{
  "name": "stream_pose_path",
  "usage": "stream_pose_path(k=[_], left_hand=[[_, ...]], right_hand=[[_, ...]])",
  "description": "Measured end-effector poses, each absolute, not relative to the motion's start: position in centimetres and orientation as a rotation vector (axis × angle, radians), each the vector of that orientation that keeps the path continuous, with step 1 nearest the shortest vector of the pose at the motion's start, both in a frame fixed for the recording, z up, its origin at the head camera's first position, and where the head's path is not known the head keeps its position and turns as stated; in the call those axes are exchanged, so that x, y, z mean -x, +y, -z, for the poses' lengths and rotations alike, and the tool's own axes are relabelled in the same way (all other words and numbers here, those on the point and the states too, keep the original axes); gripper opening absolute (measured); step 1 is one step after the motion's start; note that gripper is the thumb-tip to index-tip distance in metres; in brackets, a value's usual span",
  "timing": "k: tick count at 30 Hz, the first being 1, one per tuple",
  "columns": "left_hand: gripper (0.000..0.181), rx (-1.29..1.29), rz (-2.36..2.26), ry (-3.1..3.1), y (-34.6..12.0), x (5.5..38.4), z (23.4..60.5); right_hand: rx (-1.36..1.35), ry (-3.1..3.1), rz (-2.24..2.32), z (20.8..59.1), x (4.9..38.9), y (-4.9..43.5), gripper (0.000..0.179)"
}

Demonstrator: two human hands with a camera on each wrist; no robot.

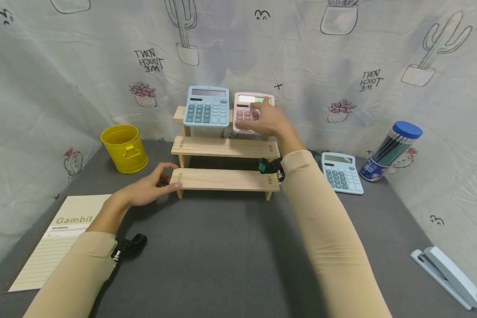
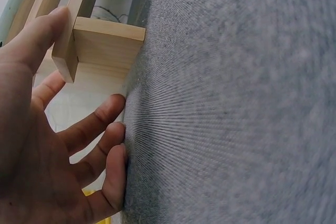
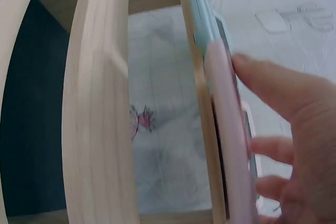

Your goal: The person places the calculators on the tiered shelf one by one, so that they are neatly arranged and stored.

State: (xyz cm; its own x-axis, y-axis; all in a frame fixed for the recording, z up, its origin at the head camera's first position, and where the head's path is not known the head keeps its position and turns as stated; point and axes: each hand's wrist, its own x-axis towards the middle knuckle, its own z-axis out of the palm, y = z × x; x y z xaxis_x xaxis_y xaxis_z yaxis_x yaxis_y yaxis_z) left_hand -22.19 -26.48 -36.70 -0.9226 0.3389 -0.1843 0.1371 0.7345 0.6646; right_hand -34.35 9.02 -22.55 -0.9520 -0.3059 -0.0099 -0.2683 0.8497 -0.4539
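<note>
A three-step wooden shelf (image 1: 226, 179) stands at the back middle of the table. On its top step a light-blue calculator (image 1: 206, 106) leans back, with a pink calculator (image 1: 244, 106) to its right. My right hand (image 1: 268, 120) lies over the front of the pink one, thumb low at its left and fingers across the keys and screen. In the right wrist view, the thumb (image 3: 257, 74) touches its front near the edge. My left hand (image 1: 143, 190) holds the left end of the bottom step, its thumb (image 2: 52, 24) on the front and index finger behind.
A yellow bucket (image 1: 123, 150) stands left of the shelf, above a notebook (image 1: 63, 238). To the right lie another light-blue calculator (image 1: 342, 172) against the wall, a leaning blue-lidded pencil tub (image 1: 389, 152) and a light-blue stapler (image 1: 449, 276). A printed curtain (image 1: 230, 44) hangs behind.
</note>
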Motion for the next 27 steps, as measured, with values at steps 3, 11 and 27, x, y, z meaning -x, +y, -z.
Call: stream_pose_path(k=[3, 11, 27], left_hand=[[0.070, -0.374, -0.979, 2.646, -26.5, 22.2, 36.6], [0.070, -0.376, -0.987, 2.642, -26.6, 22.3, 36.7], [0.070, -0.367, -0.998, 2.643, -26.6, 22.3, 37.1]], right_hand=[[0.512, 2.870, 0.674, 22.5, 34.6, 9.6, 0.101], [0.561, 2.886, 0.798, 23.1, 35.1, 10.3, 0.105], [0.664, 2.942, 0.932, 24.7, 36.1, 10.0, 0.114]])
